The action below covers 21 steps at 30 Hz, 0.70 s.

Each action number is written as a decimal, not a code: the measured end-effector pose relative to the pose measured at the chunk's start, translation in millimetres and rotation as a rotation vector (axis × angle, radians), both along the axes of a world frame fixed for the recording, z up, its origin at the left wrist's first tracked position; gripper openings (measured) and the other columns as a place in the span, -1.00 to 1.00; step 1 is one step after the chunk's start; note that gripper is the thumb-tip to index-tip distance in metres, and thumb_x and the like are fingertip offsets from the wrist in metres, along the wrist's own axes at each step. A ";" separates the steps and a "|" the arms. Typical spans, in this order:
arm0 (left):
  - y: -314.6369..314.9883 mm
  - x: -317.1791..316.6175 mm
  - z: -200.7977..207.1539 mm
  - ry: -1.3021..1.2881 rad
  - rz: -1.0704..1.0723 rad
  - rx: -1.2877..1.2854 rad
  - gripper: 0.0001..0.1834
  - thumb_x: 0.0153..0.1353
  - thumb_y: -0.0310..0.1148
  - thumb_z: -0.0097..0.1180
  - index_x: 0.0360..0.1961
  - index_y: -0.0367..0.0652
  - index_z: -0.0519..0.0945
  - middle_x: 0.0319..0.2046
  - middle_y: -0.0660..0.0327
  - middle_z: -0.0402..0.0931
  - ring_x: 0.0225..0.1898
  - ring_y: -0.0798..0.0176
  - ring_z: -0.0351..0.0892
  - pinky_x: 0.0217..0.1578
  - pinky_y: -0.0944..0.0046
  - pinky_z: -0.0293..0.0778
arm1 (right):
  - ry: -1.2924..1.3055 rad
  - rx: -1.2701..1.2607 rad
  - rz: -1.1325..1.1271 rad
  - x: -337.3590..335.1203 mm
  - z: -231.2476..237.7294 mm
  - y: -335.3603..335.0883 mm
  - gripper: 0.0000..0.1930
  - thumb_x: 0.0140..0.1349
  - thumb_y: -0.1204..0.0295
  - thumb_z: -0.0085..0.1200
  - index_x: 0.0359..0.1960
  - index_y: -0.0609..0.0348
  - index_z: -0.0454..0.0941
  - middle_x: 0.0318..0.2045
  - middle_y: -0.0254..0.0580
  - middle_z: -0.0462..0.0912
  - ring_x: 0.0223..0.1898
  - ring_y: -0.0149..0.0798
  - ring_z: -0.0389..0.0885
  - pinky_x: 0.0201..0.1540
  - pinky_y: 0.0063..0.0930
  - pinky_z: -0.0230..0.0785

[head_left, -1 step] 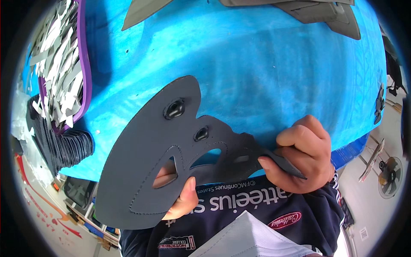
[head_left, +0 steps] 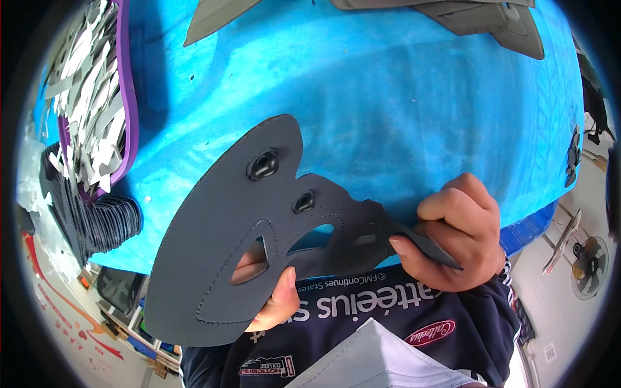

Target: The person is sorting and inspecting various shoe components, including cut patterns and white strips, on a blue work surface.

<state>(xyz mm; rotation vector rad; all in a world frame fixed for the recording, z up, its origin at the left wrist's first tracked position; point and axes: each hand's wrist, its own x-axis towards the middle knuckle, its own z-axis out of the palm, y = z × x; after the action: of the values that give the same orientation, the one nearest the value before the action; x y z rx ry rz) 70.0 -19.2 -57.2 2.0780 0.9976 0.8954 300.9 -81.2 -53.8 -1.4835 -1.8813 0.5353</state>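
Note:
A dark grey stitched panel (head_left: 187,239), looking like a flat shoe upper, is held up over the near edge of the blue table. It has a broad curved end at left, stitched cut-outs, and two glossy black raised pieces, a larger one (head_left: 263,165) and a smaller one (head_left: 304,201). My left hand (head_left: 278,304) is closed on its lower edge, thumb in front; fingers behind show partly through a cut-out. At its narrow right end, my right hand (head_left: 459,239) pinches the panel, fingers curled, with a pointed tip bent across the palm.
The blue table (head_left: 388,116) spreads ahead. At left stands a purple-rimmed bin (head_left: 130,97) of pale strips, beside a stack of dark pieces (head_left: 116,226). Grey flat pieces (head_left: 475,19) lie along the far edge. A blue crate (head_left: 530,229) and a fan (head_left: 590,265) are off to the right.

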 end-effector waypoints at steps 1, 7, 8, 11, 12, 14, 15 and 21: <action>-2.1 -0.9 0.6 0.020 0.040 -0.026 -0.92 -0.26 -0.49 0.06 -0.70 -0.16 0.60 -0.71 0.19 0.48 -0.67 0.26 0.41 -0.50 0.35 0.36 | -0.001 -0.001 -0.001 0.1 0.1 0.0 -0.82 -0.36 0.47 0.24 -0.79 0.16 0.43 -0.59 -0.32 0.37 -0.65 -0.35 0.25 -0.65 -0.55 0.08; 8.2 0.7 1.9 0.009 -0.065 0.046 -0.95 -0.25 -0.48 0.08 -0.74 -0.18 0.56 -0.75 0.21 0.44 -0.69 0.28 0.40 -0.49 0.35 0.36 | 0.005 -0.002 -0.002 -0.6 1.0 -0.5 -0.81 -0.37 0.47 0.23 -0.78 0.22 0.43 -0.61 -0.28 0.37 -0.64 -0.31 0.25 -0.63 -0.52 0.06; 6.9 0.4 2.2 0.010 -0.064 0.047 -0.95 -0.25 -0.48 0.08 -0.74 -0.18 0.56 -0.75 0.21 0.44 -0.69 0.28 0.40 -0.49 0.35 0.36 | -0.009 -0.011 0.000 -0.7 2.0 0.1 -0.82 -0.38 0.49 0.24 -0.78 0.17 0.43 -0.59 -0.33 0.36 -0.64 -0.35 0.26 -0.64 -0.56 0.09; 6.6 -2.3 0.6 0.063 0.020 -0.009 -0.95 -0.26 -0.49 0.08 -0.75 -0.18 0.55 -0.76 0.21 0.43 -0.71 0.29 0.38 -0.50 0.37 0.35 | -0.026 -0.018 -0.007 -1.3 1.5 0.3 -0.81 -0.40 0.48 0.25 -0.78 0.17 0.43 -0.59 -0.33 0.36 -0.64 -0.35 0.26 -0.64 -0.56 0.10; 10.3 -9.3 1.2 0.093 -0.063 0.007 -0.95 -0.26 -0.48 0.08 -0.76 -0.18 0.54 -0.75 0.21 0.44 -0.71 0.30 0.38 -0.51 0.39 0.34 | -0.027 -0.013 -0.004 -2.4 2.3 0.3 -0.81 -0.40 0.48 0.25 -0.78 0.17 0.43 -0.59 -0.33 0.36 -0.64 -0.35 0.26 -0.64 -0.56 0.10; 17.7 -9.8 7.9 0.121 -0.146 0.022 -0.94 -0.26 -0.48 0.08 -0.77 -0.18 0.54 -0.75 0.20 0.45 -0.72 0.31 0.38 -0.51 0.41 0.33 | -0.029 -0.016 0.008 -3.3 3.1 0.8 -0.80 -0.42 0.48 0.25 -0.78 0.16 0.42 -0.58 -0.33 0.36 -0.63 -0.35 0.27 -0.64 -0.56 0.10; 26.6 -3.1 19.4 0.233 -0.251 0.001 -0.95 -0.27 -0.48 0.09 -0.76 -0.18 0.54 -0.74 0.19 0.45 -0.71 0.30 0.40 -0.52 0.40 0.34 | -0.032 -0.018 0.005 -2.8 2.5 0.7 -0.80 -0.42 0.48 0.25 -0.78 0.16 0.42 -0.58 -0.33 0.36 -0.63 -0.35 0.27 -0.64 -0.56 0.10; 21.6 0.8 20.8 0.357 -0.278 -0.089 -0.88 -0.32 -0.45 0.17 -0.67 -0.20 0.50 -0.60 0.18 0.45 -0.62 0.23 0.41 -0.48 0.34 0.35 | -0.139 0.062 0.019 -7.1 -1.2 -2.2 -0.79 -0.36 0.44 0.24 -0.75 0.24 0.44 -0.58 -0.26 0.37 -0.61 -0.28 0.29 -0.60 -0.48 0.12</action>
<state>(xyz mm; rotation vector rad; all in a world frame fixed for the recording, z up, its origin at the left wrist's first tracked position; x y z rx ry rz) 70.8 2.4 -36.4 2.2744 0.8740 0.3413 293.8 -83.3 -55.0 -1.4970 -2.0019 0.3878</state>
